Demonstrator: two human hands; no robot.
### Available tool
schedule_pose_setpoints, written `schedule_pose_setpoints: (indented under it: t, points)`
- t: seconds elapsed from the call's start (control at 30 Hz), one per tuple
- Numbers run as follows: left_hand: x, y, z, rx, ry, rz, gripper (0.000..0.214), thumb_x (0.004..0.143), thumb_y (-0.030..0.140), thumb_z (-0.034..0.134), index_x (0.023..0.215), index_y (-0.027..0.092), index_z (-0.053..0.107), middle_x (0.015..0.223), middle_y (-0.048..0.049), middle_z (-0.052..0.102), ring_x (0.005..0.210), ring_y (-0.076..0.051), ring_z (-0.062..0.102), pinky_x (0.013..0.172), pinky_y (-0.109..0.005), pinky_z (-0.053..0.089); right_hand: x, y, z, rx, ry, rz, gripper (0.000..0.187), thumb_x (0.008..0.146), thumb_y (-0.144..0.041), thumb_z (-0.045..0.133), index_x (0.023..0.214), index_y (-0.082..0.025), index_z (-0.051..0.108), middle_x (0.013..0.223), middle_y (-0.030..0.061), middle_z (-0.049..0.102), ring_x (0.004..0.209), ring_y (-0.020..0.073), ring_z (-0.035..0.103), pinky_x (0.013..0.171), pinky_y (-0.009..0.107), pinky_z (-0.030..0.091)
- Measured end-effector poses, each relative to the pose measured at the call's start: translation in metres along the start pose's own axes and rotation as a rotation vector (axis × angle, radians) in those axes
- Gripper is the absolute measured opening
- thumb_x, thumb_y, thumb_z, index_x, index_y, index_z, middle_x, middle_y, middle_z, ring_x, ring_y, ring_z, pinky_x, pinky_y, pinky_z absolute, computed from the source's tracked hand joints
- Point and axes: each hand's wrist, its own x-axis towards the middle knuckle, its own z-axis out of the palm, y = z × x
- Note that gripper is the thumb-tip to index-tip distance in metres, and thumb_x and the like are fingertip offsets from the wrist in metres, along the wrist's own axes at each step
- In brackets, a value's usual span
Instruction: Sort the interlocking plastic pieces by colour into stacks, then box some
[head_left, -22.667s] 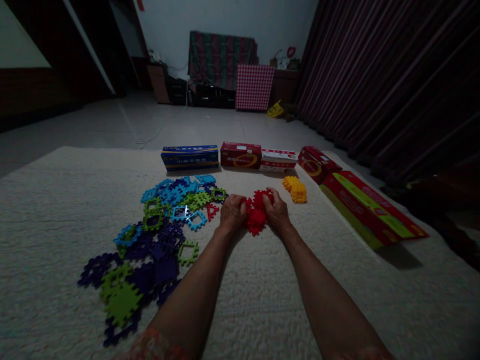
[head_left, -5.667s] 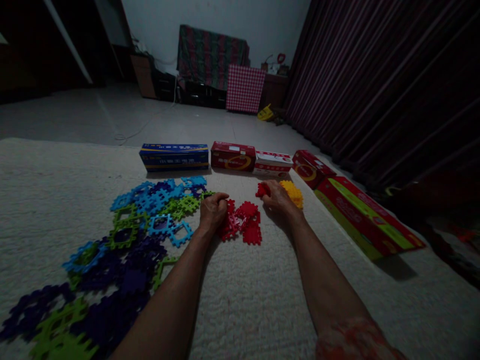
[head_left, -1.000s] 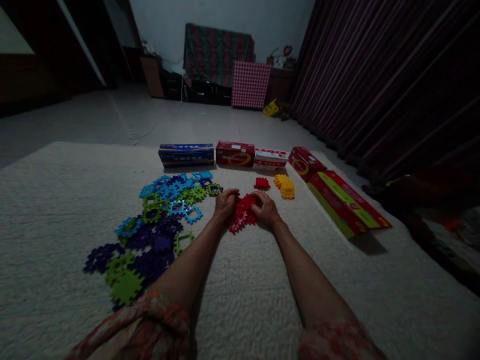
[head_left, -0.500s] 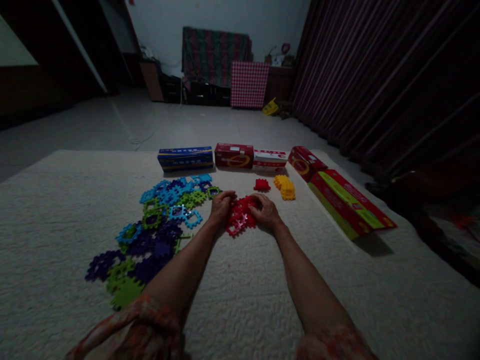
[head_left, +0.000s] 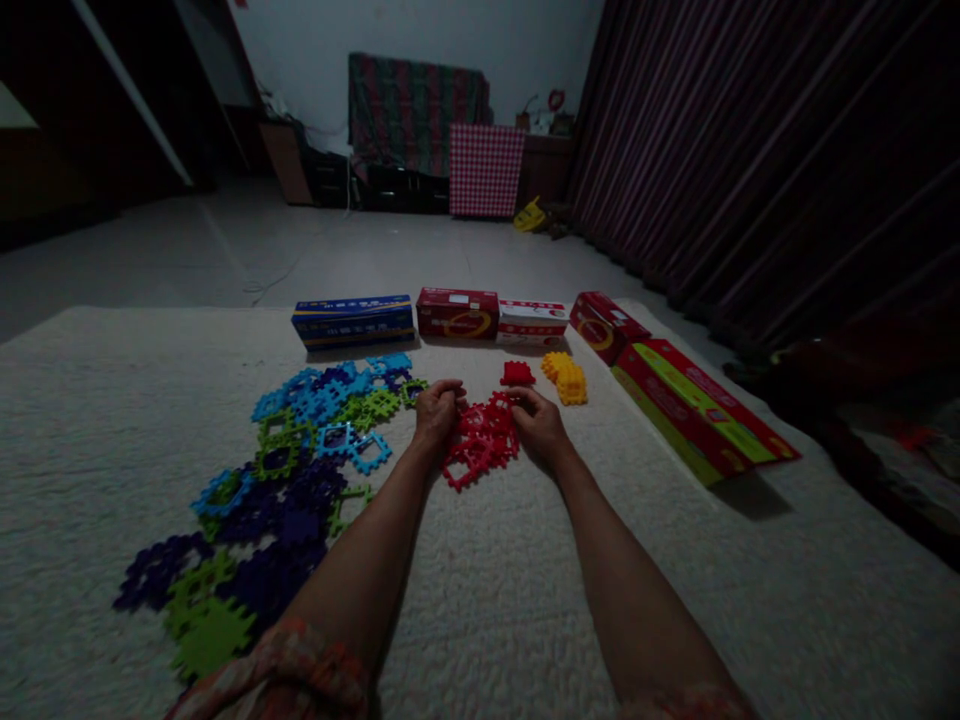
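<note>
Red toothed plastic building pieces [head_left: 480, 440] lie in a loose heap on the pale quilted cloth, between my two hands. My left hand [head_left: 437, 418] rests against the heap's left side with its fingers stretched forward, apart from the thumb. On the opposite side, my right hand [head_left: 538, 425] has its thumb and fingers at the edge of a red piece; the grip is partly hidden. Just beyond are a small red stack [head_left: 517, 373] and yellow stacked pieces [head_left: 570, 382]. Mixed light-blue pieces [head_left: 311, 395], purple pieces [head_left: 300, 500] and green pieces [head_left: 214, 635] spread out to the left.
A blue box [head_left: 354, 325], a dark red box [head_left: 457, 315] and a white-and-red box [head_left: 532, 322] stand in a row behind the pieces. To the right are another dark red box [head_left: 606, 325] and a long red-and-green box [head_left: 697, 415]. A dark curtain [head_left: 720, 130] hangs at right.
My hands have drawn slightly apart, the right one moving off the top of the red heap to its edge. The red pieces lie more spread. The whole view has shifted a little.
</note>
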Motion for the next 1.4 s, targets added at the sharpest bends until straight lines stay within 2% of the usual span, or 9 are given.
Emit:
schedule_pose_setpoints:
  t: [0.13,0.23,0.37,0.47,0.57,0.73,0.97,1.13,1.4]
  points:
    - [0.0,-0.001,-0.001,0.006,-0.02,-0.006,0.028,0.061,0.025,0.058,0.085,0.015,0.069,0.071,-0.0019,0.068,0.053,-0.01,0.061,0.044,-0.018,0.041,0.006,0.008,-0.016,0.054,0.113,0.151,0.032,0.071,-0.03,0.056,0.097,-0.018,0.071,0.098,0.0081,0.074,0.091,0.0241,0.068,0.089,0.043,0.056]
    - [0.0,-0.001,0.0,-0.008,-0.003,0.0,0.028,0.06,0.024,0.057,0.083,0.015,0.069,0.07,-0.0018,0.067,0.052,-0.01,0.061,0.045,-0.017,0.041,0.005,0.01,-0.026,-0.115,0.172,0.111,0.032,0.07,-0.026,0.052,0.096,-0.018,0.069,0.103,0.0106,0.072,0.099,0.027,0.067,0.093,0.048,0.054]
    - [0.002,-0.007,0.0,-0.022,-0.009,0.028,0.029,0.059,0.023,0.055,0.082,0.015,0.07,0.07,-0.0025,0.068,0.051,-0.01,0.06,0.044,-0.017,0.039,-0.002,0.002,-0.034,-0.373,0.005,-0.087,0.041,0.066,-0.018,0.056,0.105,-0.019,0.068,0.121,0.0137,0.066,0.115,0.0282,0.06,0.103,0.048,0.048]
    - [0.003,-0.012,-0.001,0.016,-0.026,0.063,0.03,0.06,0.025,0.055,0.083,0.015,0.071,0.072,-0.0028,0.069,0.052,-0.01,0.061,0.046,-0.018,0.042,-0.005,-0.005,-0.037,-0.507,-0.137,-0.142,0.041,0.065,-0.013,0.058,0.104,-0.02,0.068,0.115,0.0109,0.067,0.108,0.0258,0.06,0.101,0.045,0.048]
    - [0.004,-0.014,-0.003,0.063,-0.033,0.082,0.03,0.06,0.028,0.056,0.083,0.016,0.072,0.072,-0.0026,0.069,0.054,-0.011,0.062,0.049,-0.019,0.044,-0.005,-0.008,-0.04,-0.592,-0.186,-0.151,0.034,0.07,-0.011,0.057,0.101,-0.02,0.068,0.105,0.0091,0.069,0.098,0.0241,0.061,0.095,0.042,0.05]
    - [0.003,-0.015,-0.003,0.058,-0.031,0.079,0.03,0.062,0.029,0.056,0.083,0.016,0.072,0.072,-0.0024,0.069,0.051,-0.01,0.06,0.046,-0.019,0.041,0.014,-0.013,-0.048,-0.563,-0.276,-0.168,0.035,0.073,-0.015,0.063,0.106,-0.024,0.07,0.108,0.0089,0.068,0.098,0.0259,0.062,0.09,0.042,0.052]
    - [0.005,-0.018,-0.003,0.091,-0.026,0.116,0.026,0.064,0.025,0.056,0.081,0.017,0.074,0.073,-0.003,0.07,0.054,-0.011,0.063,0.049,-0.02,0.045,0.052,-0.027,-0.038,-0.508,-0.112,-0.345,0.043,0.076,-0.011,0.054,0.116,-0.022,0.065,0.127,0.0112,0.062,0.12,0.028,0.056,0.106,0.044,0.044]
    - [0.003,-0.017,-0.002,0.11,-0.019,0.12,0.026,0.064,0.022,0.053,0.08,0.017,0.074,0.071,-0.0028,0.07,0.053,-0.011,0.063,0.048,-0.019,0.046,0.056,-0.025,-0.028,-0.516,-0.143,-0.375,0.045,0.078,-0.008,0.051,0.119,-0.02,0.063,0.128,0.013,0.061,0.119,0.0271,0.056,0.107,0.044,0.045]
    - [0.001,-0.013,-0.002,0.095,-0.001,0.111,0.029,0.062,0.022,0.053,0.08,0.017,0.074,0.072,-0.0032,0.07,0.053,-0.011,0.062,0.048,-0.019,0.045,0.061,-0.02,-0.035,-0.549,-0.188,-0.387,0.051,0.073,-0.008,0.057,0.121,-0.022,0.065,0.128,0.0131,0.061,0.121,0.0294,0.055,0.106,0.047,0.046]
